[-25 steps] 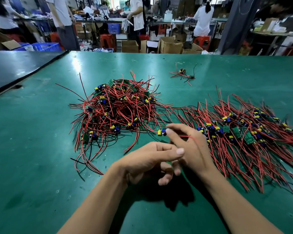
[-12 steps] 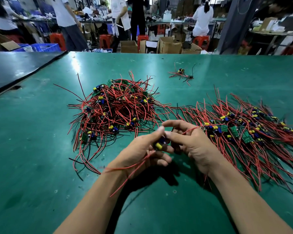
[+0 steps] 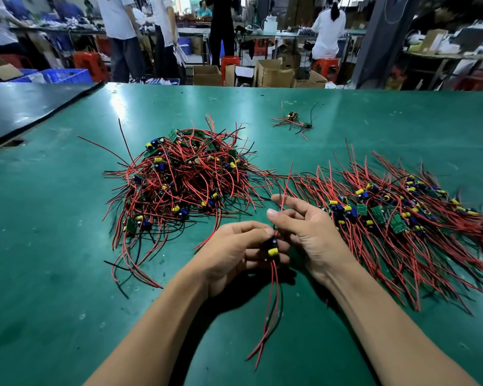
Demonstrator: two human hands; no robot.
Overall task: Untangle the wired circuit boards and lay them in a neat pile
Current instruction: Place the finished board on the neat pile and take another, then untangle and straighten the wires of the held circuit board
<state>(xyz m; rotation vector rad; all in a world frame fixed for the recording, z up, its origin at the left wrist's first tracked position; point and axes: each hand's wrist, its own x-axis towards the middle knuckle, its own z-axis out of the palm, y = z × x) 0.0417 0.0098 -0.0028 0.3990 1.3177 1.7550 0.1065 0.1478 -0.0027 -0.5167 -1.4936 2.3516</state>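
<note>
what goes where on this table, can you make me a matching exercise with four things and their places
1. tangled heap
2. combed-out pile
3. small stray bundle
4. held board

A. far side, alone
B. in the left hand
C. left part of the table
D. right part of the table

Pairs: 1-C, 2-D, 3-A, 4-B

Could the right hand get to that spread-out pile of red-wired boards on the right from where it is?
Probably yes: the right hand hovers just beside the spread-out pile of red-wired green circuit boards, with nothing standing between them.
</note>
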